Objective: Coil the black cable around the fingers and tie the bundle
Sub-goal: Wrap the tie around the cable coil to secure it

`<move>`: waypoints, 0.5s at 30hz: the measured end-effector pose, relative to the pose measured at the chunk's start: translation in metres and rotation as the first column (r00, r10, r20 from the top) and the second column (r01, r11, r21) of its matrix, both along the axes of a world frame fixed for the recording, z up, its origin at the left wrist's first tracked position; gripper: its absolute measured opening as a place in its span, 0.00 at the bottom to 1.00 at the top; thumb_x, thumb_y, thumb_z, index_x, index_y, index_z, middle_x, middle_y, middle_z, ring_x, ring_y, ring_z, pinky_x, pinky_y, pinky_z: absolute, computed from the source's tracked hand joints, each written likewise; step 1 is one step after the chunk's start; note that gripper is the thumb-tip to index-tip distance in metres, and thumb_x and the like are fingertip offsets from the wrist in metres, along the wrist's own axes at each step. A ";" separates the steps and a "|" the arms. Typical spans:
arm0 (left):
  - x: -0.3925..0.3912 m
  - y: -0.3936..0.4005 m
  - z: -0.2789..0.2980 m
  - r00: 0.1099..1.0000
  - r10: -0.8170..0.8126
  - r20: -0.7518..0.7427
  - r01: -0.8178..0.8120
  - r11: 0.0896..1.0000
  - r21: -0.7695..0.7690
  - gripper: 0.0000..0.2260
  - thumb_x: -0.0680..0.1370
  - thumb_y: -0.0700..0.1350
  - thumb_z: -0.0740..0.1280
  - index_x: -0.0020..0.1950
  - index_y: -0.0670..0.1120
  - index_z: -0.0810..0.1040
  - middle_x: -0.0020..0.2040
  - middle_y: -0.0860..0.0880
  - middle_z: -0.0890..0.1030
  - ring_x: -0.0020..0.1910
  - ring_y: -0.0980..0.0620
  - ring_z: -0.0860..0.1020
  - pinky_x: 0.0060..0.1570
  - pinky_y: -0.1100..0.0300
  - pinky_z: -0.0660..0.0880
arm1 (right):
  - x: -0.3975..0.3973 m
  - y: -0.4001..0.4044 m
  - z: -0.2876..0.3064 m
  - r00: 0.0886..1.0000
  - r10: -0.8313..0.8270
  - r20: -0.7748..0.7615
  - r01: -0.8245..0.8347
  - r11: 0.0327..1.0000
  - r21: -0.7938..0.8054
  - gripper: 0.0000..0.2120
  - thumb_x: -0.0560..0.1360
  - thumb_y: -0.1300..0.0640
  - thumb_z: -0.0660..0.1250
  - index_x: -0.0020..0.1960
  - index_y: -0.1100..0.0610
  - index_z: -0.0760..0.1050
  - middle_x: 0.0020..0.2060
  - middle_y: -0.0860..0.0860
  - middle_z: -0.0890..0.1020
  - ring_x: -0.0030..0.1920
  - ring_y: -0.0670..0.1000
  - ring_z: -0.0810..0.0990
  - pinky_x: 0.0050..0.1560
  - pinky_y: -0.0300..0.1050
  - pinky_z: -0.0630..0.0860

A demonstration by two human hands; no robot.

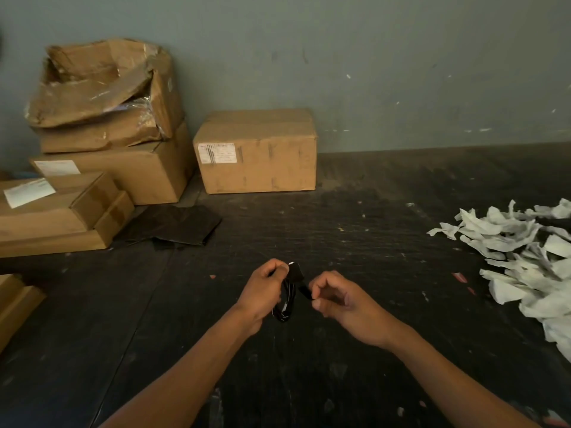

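Both hands are up over the dark desk [340, 236], close together, with the cable [285, 304] between them. The left hand [262, 291] has its grip clenched around the coiled bundle, whose loops hang out below the fist, clear of the desk top. The thumb presses on top, just beside a black plug end with a small white mark. The right hand [336, 298] pinches a short black strip that runs from the bundle; its fingertips [315, 299] close on that strip's end while the other fingers curl loosely. The hands sit just apart, joined only by the strip.

Behind them, a box [256, 152] stands against the wall, and a stack of boxes [102, 134] sits to the left, the top one torn open. Dark sheets [173, 227] lie flat near the stack. A heap of white paper scraps [525, 257] lies at the right edge.
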State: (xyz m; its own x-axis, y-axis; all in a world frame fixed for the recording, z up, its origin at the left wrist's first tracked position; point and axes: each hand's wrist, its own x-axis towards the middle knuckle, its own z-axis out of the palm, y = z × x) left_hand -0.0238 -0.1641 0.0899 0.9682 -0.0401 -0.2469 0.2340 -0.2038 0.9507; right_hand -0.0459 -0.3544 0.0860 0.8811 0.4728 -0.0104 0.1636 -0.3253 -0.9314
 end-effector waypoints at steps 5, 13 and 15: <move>-0.001 -0.001 0.003 0.988 -0.131 0.079 0.128 0.991 0.041 0.10 0.83 0.47 0.58 0.47 0.49 0.78 0.42 0.50 0.78 0.38 0.57 0.75 0.43 0.58 0.71 | -0.003 0.011 -0.004 0.919 -0.091 -0.383 0.207 0.939 0.274 0.12 0.78 0.47 0.64 0.43 0.54 0.78 0.53 0.56 0.82 0.56 0.59 0.81 0.52 0.51 0.78; -0.001 -0.009 0.003 0.945 -0.272 0.182 0.245 0.957 0.156 0.09 0.82 0.51 0.59 0.47 0.53 0.77 0.51 0.46 0.78 0.52 0.48 0.77 0.54 0.51 0.76 | -0.003 0.012 -0.011 0.778 -0.113 -0.618 0.430 0.812 0.394 0.08 0.75 0.63 0.68 0.54 0.60 0.72 0.42 0.58 0.84 0.41 0.54 0.82 0.43 0.47 0.77; -0.001 -0.009 0.004 0.944 -0.275 0.182 0.252 0.957 0.142 0.09 0.82 0.50 0.59 0.49 0.51 0.77 0.50 0.46 0.78 0.49 0.50 0.77 0.51 0.54 0.76 | -0.004 0.010 -0.013 0.764 -0.110 -0.636 0.456 0.790 0.411 0.10 0.77 0.61 0.66 0.57 0.60 0.74 0.41 0.57 0.84 0.40 0.53 0.81 0.45 0.48 0.76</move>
State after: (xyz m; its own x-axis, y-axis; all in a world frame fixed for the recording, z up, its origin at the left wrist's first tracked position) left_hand -0.0246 -0.1735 0.0943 0.9566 -0.2829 -0.0700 -0.0330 -0.3436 0.9385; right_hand -0.0497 -0.3445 0.0727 0.8839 0.2825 -0.3727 -0.4487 0.2874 -0.8462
